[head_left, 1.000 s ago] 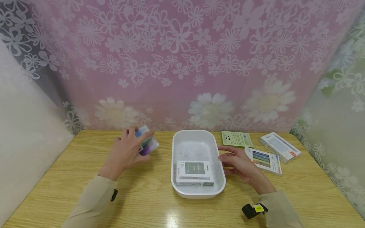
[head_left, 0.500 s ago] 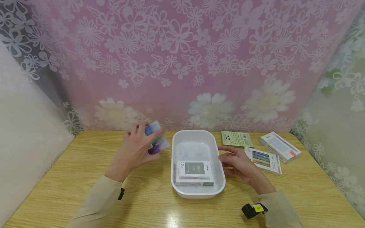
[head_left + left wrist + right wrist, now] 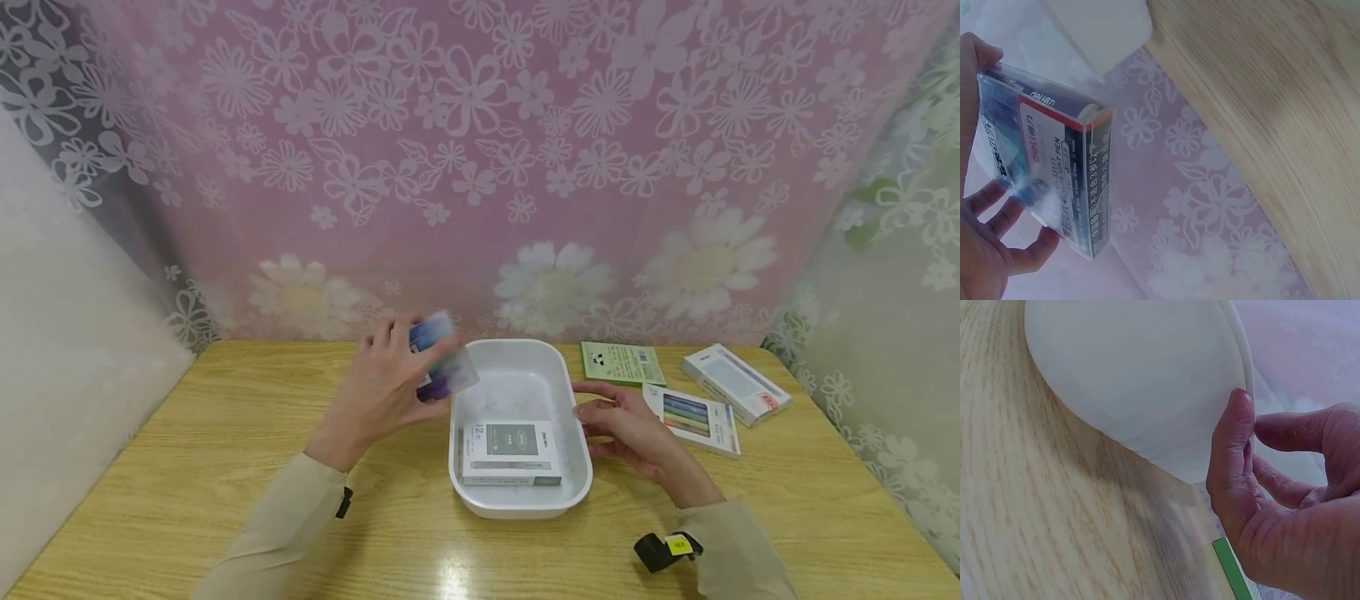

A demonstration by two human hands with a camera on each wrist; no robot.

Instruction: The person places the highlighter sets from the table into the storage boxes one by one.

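My left hand grips a clear pack of highlighter pens with blue and purple in it. In the head view the pack is tilted and overlaps the left rim of a white plastic tub. A flat white box marked 12, with a grey-green panel, lies in the tub's near half. Against the tub's right side rests my right hand, with fingertips touching the outer wall and rim. In the right wrist view its fingers are bent loosely at the wall.
Right of the tub lie a green flat pack, a white box of coloured pens with a window, and another white box with a red mark. The wooden table ends at a flowered pink curtain.
My left hand has carried the highlighter pack rightward and slightly up, from the table's left side to the tub's left rim. The right hand stays at the tub.
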